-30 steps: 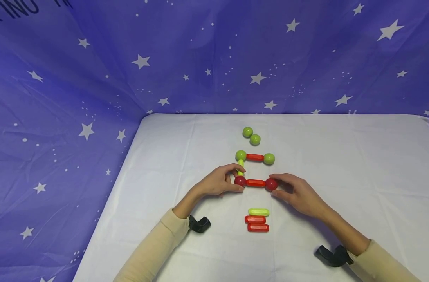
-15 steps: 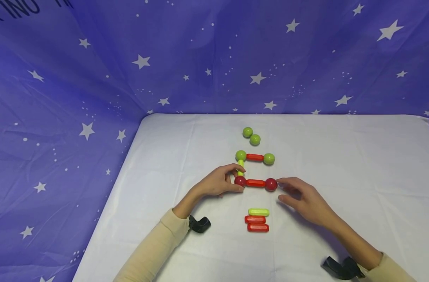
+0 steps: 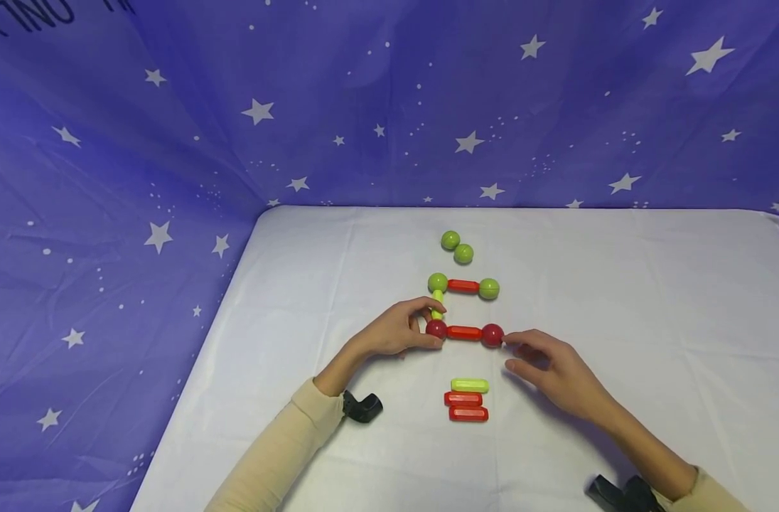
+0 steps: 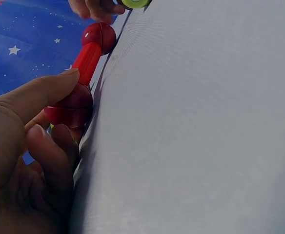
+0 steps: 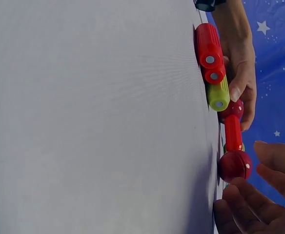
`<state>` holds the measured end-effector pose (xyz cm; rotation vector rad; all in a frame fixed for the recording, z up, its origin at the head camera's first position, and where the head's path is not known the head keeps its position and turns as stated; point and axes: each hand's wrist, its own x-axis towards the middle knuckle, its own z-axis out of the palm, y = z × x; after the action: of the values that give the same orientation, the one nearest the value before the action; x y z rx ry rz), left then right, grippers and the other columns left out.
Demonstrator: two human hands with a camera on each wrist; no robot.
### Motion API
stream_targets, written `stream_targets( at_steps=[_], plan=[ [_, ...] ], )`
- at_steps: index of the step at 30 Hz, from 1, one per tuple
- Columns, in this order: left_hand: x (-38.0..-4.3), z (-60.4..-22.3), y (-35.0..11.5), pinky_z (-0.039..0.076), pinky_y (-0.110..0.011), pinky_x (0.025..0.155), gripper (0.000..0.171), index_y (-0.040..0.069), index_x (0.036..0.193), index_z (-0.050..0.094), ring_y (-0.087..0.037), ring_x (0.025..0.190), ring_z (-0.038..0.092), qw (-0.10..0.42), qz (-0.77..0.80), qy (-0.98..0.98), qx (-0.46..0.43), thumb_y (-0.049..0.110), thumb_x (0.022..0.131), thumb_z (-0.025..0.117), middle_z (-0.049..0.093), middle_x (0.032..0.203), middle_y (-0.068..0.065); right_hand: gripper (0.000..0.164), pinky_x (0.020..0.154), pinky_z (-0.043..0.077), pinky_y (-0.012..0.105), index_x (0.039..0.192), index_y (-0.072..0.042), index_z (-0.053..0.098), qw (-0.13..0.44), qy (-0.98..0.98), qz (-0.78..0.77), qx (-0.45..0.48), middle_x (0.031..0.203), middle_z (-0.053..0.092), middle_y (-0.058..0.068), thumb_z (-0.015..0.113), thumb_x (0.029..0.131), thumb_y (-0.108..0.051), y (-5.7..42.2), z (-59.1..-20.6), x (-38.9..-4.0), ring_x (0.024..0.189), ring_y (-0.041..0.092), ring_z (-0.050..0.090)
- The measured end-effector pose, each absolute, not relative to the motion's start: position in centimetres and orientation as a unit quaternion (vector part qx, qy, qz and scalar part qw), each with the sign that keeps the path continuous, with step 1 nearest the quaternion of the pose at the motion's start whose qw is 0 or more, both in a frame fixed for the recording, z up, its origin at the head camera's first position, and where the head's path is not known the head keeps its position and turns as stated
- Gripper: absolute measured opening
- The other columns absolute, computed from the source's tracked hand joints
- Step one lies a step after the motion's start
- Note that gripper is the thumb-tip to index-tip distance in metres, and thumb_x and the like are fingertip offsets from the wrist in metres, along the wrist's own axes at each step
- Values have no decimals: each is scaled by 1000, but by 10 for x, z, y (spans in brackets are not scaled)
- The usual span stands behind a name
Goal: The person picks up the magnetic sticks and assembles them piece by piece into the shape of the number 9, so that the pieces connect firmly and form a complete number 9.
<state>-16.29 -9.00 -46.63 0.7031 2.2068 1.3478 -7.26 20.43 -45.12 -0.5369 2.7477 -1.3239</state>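
My left hand (image 3: 392, 328) holds the left red ball (image 3: 436, 329), thumb in front and fingers behind it. A red rod (image 3: 464, 333) joins that ball to the right red ball (image 3: 492, 335). From the held ball a yellow-green rod (image 3: 437, 297), partly hidden by my fingers, runs back to a green ball (image 3: 438, 282). Another red rod (image 3: 463, 286) links this one to a second green ball (image 3: 489, 288). My right hand (image 3: 559, 370) is just right of the right red ball, fingers loosely bent, holding nothing; in the right wrist view its fingertips (image 5: 237, 183) overlap the ball's edge.
Nearer the front lie a loose yellow-green rod (image 3: 469, 385) and two red rods (image 3: 468, 414), side by side, with round metal ends in the right wrist view. Two loose green balls (image 3: 463, 253) sit behind the joined pieces. A starry blue cloth (image 3: 389, 107) rises behind the white table.
My right hand has let go of the right red ball and drawn a little to the right and toward the front. The left hand and the joined pieces have stayed in place.
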Motion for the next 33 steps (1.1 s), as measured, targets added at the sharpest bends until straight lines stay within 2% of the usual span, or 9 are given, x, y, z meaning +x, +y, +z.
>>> stream_targets(
  at_steps=[11,23,33],
  plan=[
    [-161,-464,-88,42,-26,46,50,13,127,59,-13,51,49,228,489,803,252,17,83,82,58,102,-2,28,85,54,33,113,-11,71,42,864,-459,-201,109,69,-2,78,86,-12,192,-450,-66,96,18,66],
    [-161,-465,-88,41,-26,45,50,13,127,59,-14,50,49,229,492,803,247,18,83,82,58,102,-2,28,88,53,34,113,-8,70,97,849,-468,-224,107,70,-1,77,86,-12,176,-452,-67,98,17,67],
    [-161,-465,-89,41,-25,46,49,13,126,59,-15,51,50,226,492,803,249,18,82,82,58,101,-1,27,87,53,33,112,-11,71,84,860,-437,-251,103,70,-6,77,86,-12,169,-458,-65,97,11,65]
  ],
)
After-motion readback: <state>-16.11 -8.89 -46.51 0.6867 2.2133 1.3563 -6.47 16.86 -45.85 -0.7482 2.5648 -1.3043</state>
